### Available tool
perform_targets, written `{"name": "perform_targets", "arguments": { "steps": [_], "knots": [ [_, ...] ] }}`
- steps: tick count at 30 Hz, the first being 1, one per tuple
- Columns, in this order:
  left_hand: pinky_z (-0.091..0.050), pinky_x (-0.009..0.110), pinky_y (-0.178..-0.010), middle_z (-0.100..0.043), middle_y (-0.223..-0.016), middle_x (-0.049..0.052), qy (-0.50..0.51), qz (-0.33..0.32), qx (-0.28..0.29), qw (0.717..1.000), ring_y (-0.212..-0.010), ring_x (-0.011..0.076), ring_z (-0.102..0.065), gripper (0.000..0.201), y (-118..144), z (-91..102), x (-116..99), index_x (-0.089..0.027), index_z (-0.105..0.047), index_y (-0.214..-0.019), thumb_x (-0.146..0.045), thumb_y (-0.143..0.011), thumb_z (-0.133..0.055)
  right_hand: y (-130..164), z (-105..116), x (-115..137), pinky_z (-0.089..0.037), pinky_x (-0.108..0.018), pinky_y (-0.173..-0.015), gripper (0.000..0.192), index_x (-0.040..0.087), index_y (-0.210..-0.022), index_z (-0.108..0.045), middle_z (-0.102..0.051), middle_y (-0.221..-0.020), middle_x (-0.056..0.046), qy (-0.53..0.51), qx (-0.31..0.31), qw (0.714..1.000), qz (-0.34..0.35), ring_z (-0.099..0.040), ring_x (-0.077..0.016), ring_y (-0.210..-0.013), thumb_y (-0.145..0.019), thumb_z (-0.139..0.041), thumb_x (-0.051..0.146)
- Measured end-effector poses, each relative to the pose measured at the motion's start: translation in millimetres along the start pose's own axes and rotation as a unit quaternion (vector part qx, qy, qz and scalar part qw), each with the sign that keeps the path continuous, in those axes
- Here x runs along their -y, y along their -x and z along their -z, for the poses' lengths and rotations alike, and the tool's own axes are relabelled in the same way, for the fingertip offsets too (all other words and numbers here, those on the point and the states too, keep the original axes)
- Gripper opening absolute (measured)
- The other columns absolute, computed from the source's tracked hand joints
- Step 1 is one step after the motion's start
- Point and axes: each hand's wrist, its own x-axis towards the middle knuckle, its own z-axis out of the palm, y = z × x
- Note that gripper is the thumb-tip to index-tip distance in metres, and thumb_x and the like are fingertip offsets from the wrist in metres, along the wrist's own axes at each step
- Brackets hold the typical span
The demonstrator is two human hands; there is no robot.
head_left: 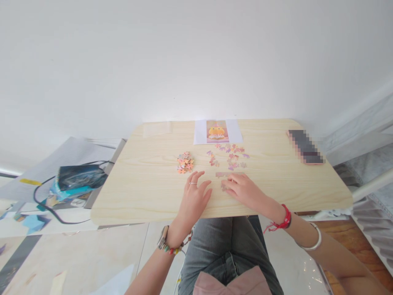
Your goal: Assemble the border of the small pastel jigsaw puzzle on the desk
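My left hand (194,194) hovers over or rests on the near part of the table, fingers apart and nothing between them. Just beyond it lies a heap of jigsaw puzzle pieces (185,162). My right hand (242,188) has its fingers pinched together at a few pale puzzle pieces (224,186); the fingertips partly hide them. Directly above those fingers is a short joined strip of puzzle (219,174). More loose pieces (233,159) are spread between the strip and a printed sheet (217,132) that shows a yellow figure.
The light wooden table (138,192) stands against a white wall. A phone (306,147) lies near its right edge, and a clear plastic sheet (157,128) at the back left. Left of the table, a bag (81,177) and papers sit on another surface.
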Motion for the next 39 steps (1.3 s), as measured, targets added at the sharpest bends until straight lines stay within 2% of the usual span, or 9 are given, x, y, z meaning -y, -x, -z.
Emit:
{"name": "perform_targets", "arguments": {
  "steps": [3, 7, 10, 15, 17, 20, 28, 34, 39],
  "knots": [
    [-0.043, 0.049, -0.094, -0.044, -0.119, 0.010, 0.001, 0.003, 0.002, 1.000, -0.118, 0.0270, -0.037, 0.017, 0, -1.1, -3, -0.020, -0.057, -0.096, -0.016, -0.081, -0.050, -8, -3, 2, -0.039, -0.031, -0.075, 0.005, 0.017, -0.084, -0.060, -0.057, -0.083, -0.004, 0.004, 0.026, 1.000, 0.006, -0.053, -0.0165, -0.081, -0.081, -0.057, 0.020],
    [-0.043, 0.047, -0.094, -0.043, -0.119, 0.011, -0.003, 0.005, 0.003, 1.000, -0.118, 0.0271, -0.038, 0.016, 0, 0.4, -2, -0.017, -0.058, -0.095, -0.017, -0.081, -0.051, -14, -4, 5, -0.039, -0.035, -0.074, 0.015, 0.014, -0.080, -0.059, -0.058, -0.083, -0.007, 0.058, 0.046, 0.997, 0.011, -0.054, -0.0198, -0.082, -0.079, -0.061, 0.028],
    [-0.043, 0.047, -0.094, -0.043, -0.119, 0.011, -0.008, 0.008, 0.003, 1.000, -0.117, 0.0270, -0.038, 0.015, 1, 1.0, -2, -0.018, -0.059, -0.094, -0.017, -0.081, -0.050, -13, -2, 7, -0.039, -0.036, -0.074, 0.016, 0.013, -0.077, -0.059, -0.058, -0.080, -0.007, 0.085, 0.042, 0.996, 0.000, -0.054, -0.0211, -0.082, -0.079, -0.061, 0.028],
    [-0.044, 0.047, -0.094, -0.043, -0.120, 0.011, -0.015, 0.005, 0.013, 1.000, -0.118, 0.0283, -0.037, 0.016, 5, -1.8, -5, -0.017, -0.059, -0.095, -0.016, -0.081, -0.051, -7, 1, 6, -0.039, -0.032, -0.076, 0.006, 0.015, -0.084, -0.060, -0.057, -0.085, -0.005, 0.010, 0.025, 1.000, -0.007, -0.053, -0.0174, -0.084, -0.081, -0.059, 0.020],
    [-0.044, 0.048, -0.093, -0.043, -0.120, 0.011, -0.013, 0.003, 0.016, 1.000, -0.118, 0.0289, -0.037, 0.016, 5, -4.1, -7, -0.017, -0.059, -0.094, -0.016, -0.080, -0.052, -7, 0, 5, -0.039, -0.031, -0.075, 0.005, 0.016, -0.080, -0.060, -0.056, -0.082, -0.004, 0.000, 0.030, 1.000, -0.001, -0.053, -0.0164, -0.082, -0.082, -0.057, 0.018],
    [-0.045, 0.048, -0.092, -0.043, -0.120, 0.010, -0.012, 0.003, 0.019, 1.000, -0.118, 0.0295, -0.037, 0.016, 4, -7.5, -9, -0.019, -0.059, -0.093, -0.017, -0.078, -0.056, -10, -3, 6, -0.038, -0.032, -0.074, 0.010, 0.015, -0.076, -0.059, -0.056, -0.080, -0.004, 0.023, 0.035, 0.999, 0.002, -0.053, -0.0168, -0.079, -0.084, -0.054, 0.020],
    [-0.045, 0.050, -0.091, -0.045, -0.120, 0.011, -0.031, 0.005, 0.000, 1.000, -0.118, 0.0294, -0.038, 0.016, -11, -6.3, -4, -0.019, -0.060, -0.095, -0.018, -0.079, -0.056, -28, -8, 2, -0.035, -0.035, -0.075, 0.014, 0.014, -0.082, -0.058, -0.056, -0.083, -0.006, 0.106, -0.002, 0.994, 0.011, -0.052, -0.0196, -0.082, -0.087, -0.048, 0.022],
    [-0.045, 0.051, -0.091, -0.046, -0.123, 0.010, -0.043, -0.002, 0.016, 0.999, -0.120, 0.0314, -0.036, 0.014, -17, -6.1, -7, -0.019, -0.063, -0.090, -0.016, -0.079, -0.054, -37, -11, -5, -0.033, -0.033, -0.073, 0.011, 0.014, -0.081, -0.058, -0.055, -0.083, -0.005, 0.101, 0.013, 0.995, 0.017, -0.052, -0.0191, -0.081, -0.086, -0.049, 0.018],
    [-0.043, 0.052, -0.093, -0.046, -0.124, 0.009, -0.046, 0.012, 0.030, 0.998, -0.121, 0.0310, -0.035, 0.020, -20, -10.2, -9, -0.022, -0.063, -0.096, -0.016, -0.079, -0.053, -35, -14, -8, -0.034, -0.034, -0.073, 0.012, 0.014, -0.078, -0.057, -0.055, -0.082, -0.006, 0.108, 0.022, 0.994, 0.016, -0.052, -0.0193, -0.080, -0.086, -0.050, 0.020]
  ]
}}
